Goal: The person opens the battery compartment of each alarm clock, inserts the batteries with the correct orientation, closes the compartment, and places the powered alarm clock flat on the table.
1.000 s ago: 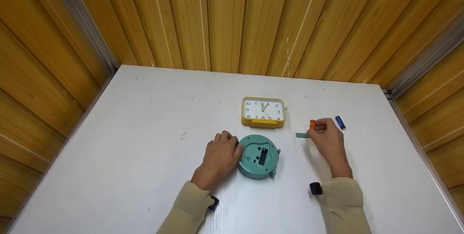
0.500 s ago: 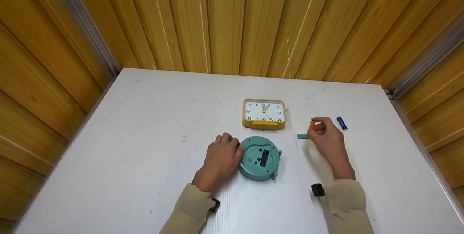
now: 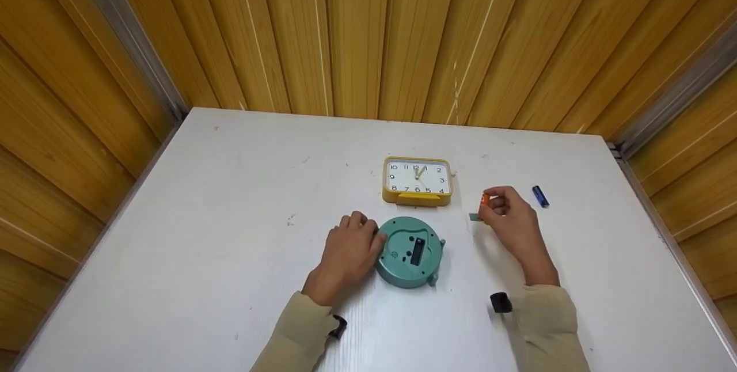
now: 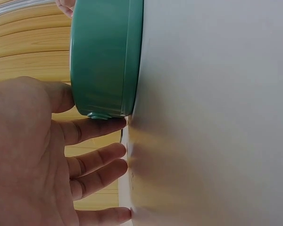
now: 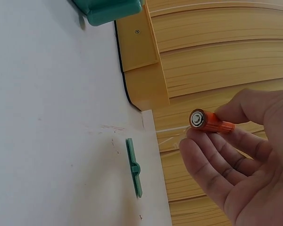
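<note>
A round green alarm clock (image 3: 403,274) lies face down, its battery slot (image 3: 418,251) bare on the upturned back. My left hand (image 3: 349,254) holds the clock's left edge, thumb at the back's rim and index finger along the side wall; the other fingers reach down to the table in the left wrist view. To the right, my right hand (image 3: 512,222) pinches an orange battery (image 5: 208,121) between thumb and fingers, one metal end exposed. Below it on the table lies a narrow green battery cover (image 5: 133,168), partly hidden by the hand in the head view.
A yellow rectangular alarm clock (image 3: 418,198) stands behind the green one, dial up toward the camera. Beyond my right hand lies a blue battery (image 3: 540,196). The white table (image 3: 230,188) ends at wood-patterned panels (image 3: 357,38) at the back and sides.
My right hand has shifted slightly left with the orange battery, now over more of the green cover. The left hand and green clock have stayed in place.
</note>
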{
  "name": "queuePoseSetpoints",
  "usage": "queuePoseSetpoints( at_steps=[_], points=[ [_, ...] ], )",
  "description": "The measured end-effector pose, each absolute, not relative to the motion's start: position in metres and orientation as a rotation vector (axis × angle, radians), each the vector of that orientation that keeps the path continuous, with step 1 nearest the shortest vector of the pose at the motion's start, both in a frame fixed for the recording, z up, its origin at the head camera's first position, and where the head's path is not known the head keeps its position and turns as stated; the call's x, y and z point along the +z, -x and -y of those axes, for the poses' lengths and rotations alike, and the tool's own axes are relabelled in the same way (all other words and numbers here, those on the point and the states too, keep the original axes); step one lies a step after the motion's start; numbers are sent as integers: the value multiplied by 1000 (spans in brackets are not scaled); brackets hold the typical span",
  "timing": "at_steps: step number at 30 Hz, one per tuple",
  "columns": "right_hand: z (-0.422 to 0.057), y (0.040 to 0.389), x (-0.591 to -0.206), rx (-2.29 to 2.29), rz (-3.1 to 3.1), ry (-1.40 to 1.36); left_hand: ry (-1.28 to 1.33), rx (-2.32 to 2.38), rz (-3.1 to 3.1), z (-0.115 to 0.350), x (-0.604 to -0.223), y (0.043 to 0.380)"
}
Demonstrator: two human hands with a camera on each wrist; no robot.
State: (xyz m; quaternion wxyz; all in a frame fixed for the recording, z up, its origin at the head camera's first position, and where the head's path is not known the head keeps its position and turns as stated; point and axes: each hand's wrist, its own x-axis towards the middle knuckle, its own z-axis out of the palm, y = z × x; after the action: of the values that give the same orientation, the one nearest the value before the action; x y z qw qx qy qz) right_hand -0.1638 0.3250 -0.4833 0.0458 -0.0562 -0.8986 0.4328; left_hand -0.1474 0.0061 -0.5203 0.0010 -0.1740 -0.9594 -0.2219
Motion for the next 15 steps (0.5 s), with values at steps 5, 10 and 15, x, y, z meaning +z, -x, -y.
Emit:
queuePoseSetpoints(
  at_steps=[5,10,15],
  points=[
    [-319,165,-485,1382,2765,169,518,-701,3019,-2,-522,146],
    [-316,166,-486,1397,2771,164,517,-718,3020,-3,-522,147],
    [-318,166,-485,1380,2773,163,522,-721,3035,-7,-520,149]
  ],
)
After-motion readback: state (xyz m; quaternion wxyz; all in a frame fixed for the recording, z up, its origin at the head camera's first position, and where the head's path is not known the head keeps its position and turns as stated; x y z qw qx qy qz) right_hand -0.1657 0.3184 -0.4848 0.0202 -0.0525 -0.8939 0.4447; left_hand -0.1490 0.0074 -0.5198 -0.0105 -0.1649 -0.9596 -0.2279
